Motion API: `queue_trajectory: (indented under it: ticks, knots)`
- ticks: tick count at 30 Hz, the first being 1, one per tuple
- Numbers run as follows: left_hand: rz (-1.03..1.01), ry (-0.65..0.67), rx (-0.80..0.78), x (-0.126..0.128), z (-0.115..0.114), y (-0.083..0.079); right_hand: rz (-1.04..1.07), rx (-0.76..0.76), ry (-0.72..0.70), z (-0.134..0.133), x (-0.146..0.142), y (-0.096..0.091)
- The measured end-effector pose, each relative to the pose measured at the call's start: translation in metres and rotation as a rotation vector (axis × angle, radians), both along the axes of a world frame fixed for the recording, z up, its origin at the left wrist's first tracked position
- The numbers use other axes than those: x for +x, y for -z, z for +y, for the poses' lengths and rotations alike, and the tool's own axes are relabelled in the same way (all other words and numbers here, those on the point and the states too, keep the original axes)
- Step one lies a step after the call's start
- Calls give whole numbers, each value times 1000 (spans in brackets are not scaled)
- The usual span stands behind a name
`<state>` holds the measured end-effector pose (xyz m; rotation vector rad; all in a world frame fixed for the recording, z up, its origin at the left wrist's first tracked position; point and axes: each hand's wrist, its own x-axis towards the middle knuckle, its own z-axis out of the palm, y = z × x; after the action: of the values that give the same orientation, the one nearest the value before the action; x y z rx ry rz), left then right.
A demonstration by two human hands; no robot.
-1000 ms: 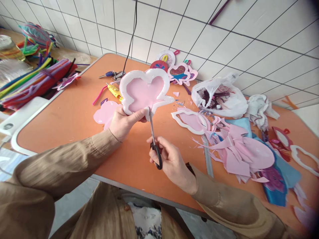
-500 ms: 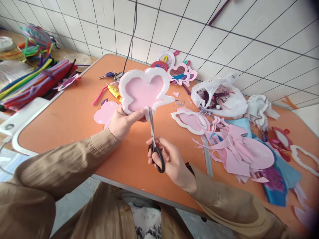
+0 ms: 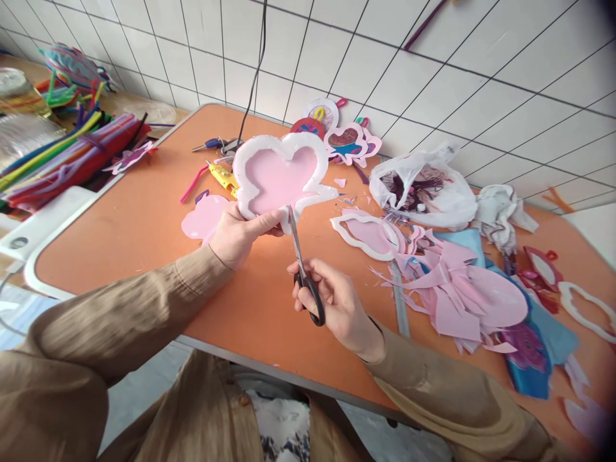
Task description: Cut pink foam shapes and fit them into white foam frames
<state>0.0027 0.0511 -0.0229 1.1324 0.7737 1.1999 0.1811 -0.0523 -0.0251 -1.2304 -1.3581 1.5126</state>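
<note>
My left hand (image 3: 238,235) pinches the lower edge of a foam cutout (image 3: 285,176), thumb on top. It has a white wavy border around a pink middle and is held above the table. In my right hand (image 3: 333,301) are black-handled scissors (image 3: 310,295), fingers through the loops. Their blades point up and meet the cutout's bottom edge beside my left thumb; they look nearly closed. Behind my left hand lies a pink scalloped piece (image 3: 206,217) on the table, with a yellow glue gun (image 3: 222,178) close by, partly hidden behind the cutout.
Pink and blue foam scraps (image 3: 457,289) cover the right of the orange table (image 3: 144,250). Near the wall stand a white plastic bag (image 3: 423,192) and several finished ornaments (image 3: 344,141). Bundled pipe cleaners (image 3: 72,160) lie at the left. A black cord (image 3: 257,70) hangs down the tiled wall.
My right hand and the scissors' handles have shifted slightly right and up, so the scissors slant more. The blades stay at the cutout's lower edge, and the cutout has moved slightly right.
</note>
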Motion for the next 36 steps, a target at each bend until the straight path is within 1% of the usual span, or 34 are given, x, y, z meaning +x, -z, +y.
queue_trajectory:
  ticks: [4,12,16,36]
  knots:
    - [6,-15,9,-1,1,1,-44,43,30,0,0,4]
    - [-24,-19,50,-1,1,5,-64,56,33,-3,-2,10]
    - [5,-29,47,-2,1,6,-83,59,46,-3,-3,12]
    - [39,-28,50,-3,2,10,-94,26,48,-5,-8,9]
